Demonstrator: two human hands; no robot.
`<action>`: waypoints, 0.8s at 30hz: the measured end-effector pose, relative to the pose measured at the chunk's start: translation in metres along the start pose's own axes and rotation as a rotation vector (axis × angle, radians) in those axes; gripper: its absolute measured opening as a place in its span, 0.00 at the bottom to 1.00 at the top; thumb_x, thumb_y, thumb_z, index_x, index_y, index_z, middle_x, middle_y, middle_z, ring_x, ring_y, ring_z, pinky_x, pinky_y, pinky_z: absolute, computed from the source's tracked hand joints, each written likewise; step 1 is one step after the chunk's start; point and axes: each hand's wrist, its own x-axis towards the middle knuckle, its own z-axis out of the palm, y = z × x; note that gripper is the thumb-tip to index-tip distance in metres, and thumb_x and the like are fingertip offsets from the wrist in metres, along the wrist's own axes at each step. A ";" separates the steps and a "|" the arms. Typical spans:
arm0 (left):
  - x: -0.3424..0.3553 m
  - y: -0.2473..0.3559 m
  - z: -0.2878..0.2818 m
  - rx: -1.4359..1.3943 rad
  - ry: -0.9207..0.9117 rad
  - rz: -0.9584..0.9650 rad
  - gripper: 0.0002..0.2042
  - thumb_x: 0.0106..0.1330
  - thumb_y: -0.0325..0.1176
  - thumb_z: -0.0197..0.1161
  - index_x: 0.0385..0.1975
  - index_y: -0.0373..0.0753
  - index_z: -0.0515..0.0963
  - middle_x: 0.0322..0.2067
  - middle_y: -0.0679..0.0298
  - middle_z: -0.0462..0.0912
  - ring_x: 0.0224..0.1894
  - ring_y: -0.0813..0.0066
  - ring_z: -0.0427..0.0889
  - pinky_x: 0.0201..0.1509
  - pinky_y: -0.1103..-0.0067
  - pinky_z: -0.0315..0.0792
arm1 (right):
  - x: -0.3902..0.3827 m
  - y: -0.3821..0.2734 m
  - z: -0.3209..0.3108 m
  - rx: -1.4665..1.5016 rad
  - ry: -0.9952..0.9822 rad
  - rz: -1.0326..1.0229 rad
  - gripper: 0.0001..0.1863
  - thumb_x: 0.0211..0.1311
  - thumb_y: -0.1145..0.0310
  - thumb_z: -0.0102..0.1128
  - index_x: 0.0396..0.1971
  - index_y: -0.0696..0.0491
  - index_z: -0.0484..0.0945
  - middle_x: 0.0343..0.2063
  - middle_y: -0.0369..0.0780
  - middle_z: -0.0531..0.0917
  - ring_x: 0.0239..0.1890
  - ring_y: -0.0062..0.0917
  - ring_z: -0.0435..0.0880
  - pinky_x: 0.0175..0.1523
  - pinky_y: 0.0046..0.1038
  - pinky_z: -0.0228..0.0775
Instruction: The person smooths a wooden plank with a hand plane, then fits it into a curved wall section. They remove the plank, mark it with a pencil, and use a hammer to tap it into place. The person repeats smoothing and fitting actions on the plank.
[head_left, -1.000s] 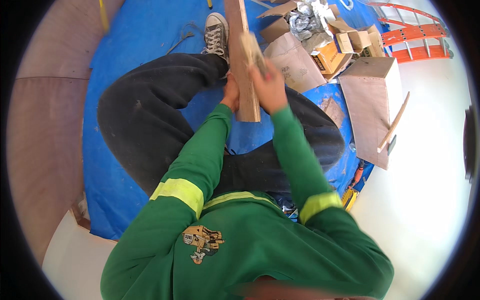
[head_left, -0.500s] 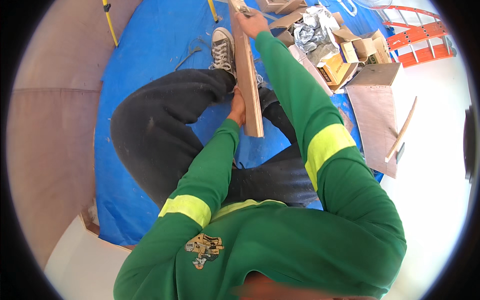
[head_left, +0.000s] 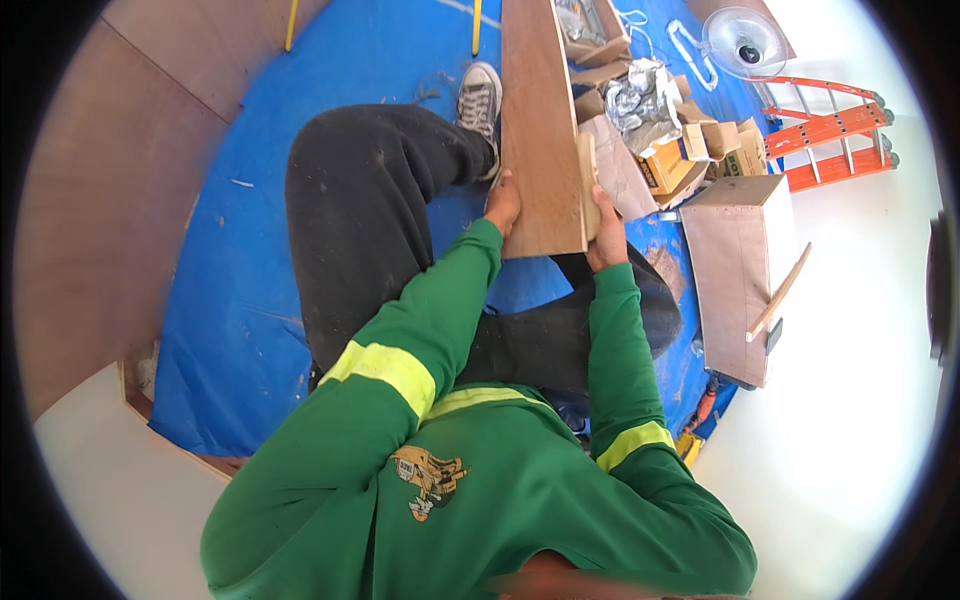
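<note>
A long brown wooden board (head_left: 543, 130) stretches away from me between my legs, its broad face up and its far end cut off by the top of the view. My left hand (head_left: 503, 205) grips its left edge close to the near end, fingers partly hidden beneath. At the right edge, my right hand (head_left: 607, 232) is closed on a pale wooden piece (head_left: 588, 180) lying against the board. Whether that piece is fixed to the board I cannot tell. A dark sneaker (head_left: 480, 100) on my foot sits just left of the board.
Blue sheeting (head_left: 235, 330) covers the floor. To the right are open cardboard boxes (head_left: 668, 168) with crumpled wrapping (head_left: 640, 98), a wooden box (head_left: 735, 270), an orange ladder (head_left: 830, 135) and a clear round dish (head_left: 745, 42). Yellow poles (head_left: 477, 28) stand far off; a wooden panel (head_left: 130, 200) rises left.
The board has turned from edge-on to face up and shifted right. My right hand has come from its far part back to the near right edge. My left hand still holds the left side.
</note>
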 end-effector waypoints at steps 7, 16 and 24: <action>-0.020 0.031 -0.015 0.130 -0.204 0.114 0.36 0.86 0.56 0.43 0.78 0.27 0.61 0.78 0.46 0.66 0.78 0.54 0.68 0.79 0.62 0.62 | 0.027 -0.015 -0.026 0.141 -0.112 0.026 0.33 0.76 0.50 0.64 0.70 0.57 0.73 0.62 0.42 0.84 0.63 0.31 0.83 0.69 0.37 0.74; -0.005 0.013 -0.002 -0.011 -0.158 0.099 0.44 0.83 0.67 0.41 0.78 0.28 0.63 0.75 0.47 0.72 0.75 0.55 0.73 0.78 0.63 0.65 | 0.013 -0.027 0.018 -0.168 -0.062 -0.074 0.29 0.73 0.51 0.68 0.63 0.58 0.81 0.53 0.41 0.88 0.55 0.28 0.86 0.62 0.33 0.77; 0.001 -0.011 0.010 -0.469 -0.462 -0.023 0.41 0.81 0.72 0.34 0.74 0.43 0.70 0.64 0.55 0.82 0.63 0.58 0.82 0.69 0.61 0.77 | 0.001 -0.037 0.075 -0.573 -0.081 -0.249 0.27 0.70 0.50 0.68 0.56 0.58 0.84 0.47 0.46 0.90 0.48 0.31 0.87 0.56 0.35 0.78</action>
